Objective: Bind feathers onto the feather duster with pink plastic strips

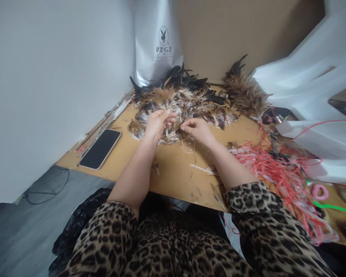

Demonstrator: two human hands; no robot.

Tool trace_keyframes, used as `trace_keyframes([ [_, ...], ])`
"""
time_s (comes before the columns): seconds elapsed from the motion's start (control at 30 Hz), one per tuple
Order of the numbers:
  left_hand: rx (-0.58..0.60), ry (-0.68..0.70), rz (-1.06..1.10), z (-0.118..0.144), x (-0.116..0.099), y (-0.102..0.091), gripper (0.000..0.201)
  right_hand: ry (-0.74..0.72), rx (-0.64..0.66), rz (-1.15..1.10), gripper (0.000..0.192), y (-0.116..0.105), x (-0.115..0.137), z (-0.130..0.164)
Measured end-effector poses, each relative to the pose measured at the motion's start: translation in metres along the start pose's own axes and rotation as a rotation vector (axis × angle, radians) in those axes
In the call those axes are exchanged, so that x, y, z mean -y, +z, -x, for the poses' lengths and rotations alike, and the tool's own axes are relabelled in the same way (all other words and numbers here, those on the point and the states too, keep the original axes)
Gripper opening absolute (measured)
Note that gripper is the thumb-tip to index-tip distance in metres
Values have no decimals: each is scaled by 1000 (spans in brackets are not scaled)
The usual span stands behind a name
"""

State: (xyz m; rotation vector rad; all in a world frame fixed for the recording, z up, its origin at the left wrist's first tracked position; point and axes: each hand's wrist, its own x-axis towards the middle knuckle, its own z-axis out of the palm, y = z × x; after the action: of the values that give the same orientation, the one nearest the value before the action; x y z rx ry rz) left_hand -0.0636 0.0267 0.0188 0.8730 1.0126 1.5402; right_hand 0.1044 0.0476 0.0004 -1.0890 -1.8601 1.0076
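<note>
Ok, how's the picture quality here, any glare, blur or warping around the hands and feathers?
Head view: soft even light, no harsh glare; wide-angle warping bends the table edge; left hand and right hand fairly sharp; feathers blend into a soft mass.

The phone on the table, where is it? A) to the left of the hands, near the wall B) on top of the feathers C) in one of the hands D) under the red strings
A: the phone lies flat on the table, left of the left hand and beside the wall, apart from the feathers that both hands reach into.
</note>
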Motion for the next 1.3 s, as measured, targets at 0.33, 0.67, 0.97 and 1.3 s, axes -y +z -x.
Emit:
trace_keyframes([
  [0.33,-31,-29,37,2,-1,3,19,-311,187,795,23,22,12,13],
  [0.67,27,-42,37,5,2,5,22,-164,219,894,19,28,15,11],
  [0.97,-17,-61,64,3,3,5,21,215,105,-49,19,-5,-9,-1],
  [1.3,14,-117,43,2,8,4,19,351,-10,-432,29,-10,0,-3],
])
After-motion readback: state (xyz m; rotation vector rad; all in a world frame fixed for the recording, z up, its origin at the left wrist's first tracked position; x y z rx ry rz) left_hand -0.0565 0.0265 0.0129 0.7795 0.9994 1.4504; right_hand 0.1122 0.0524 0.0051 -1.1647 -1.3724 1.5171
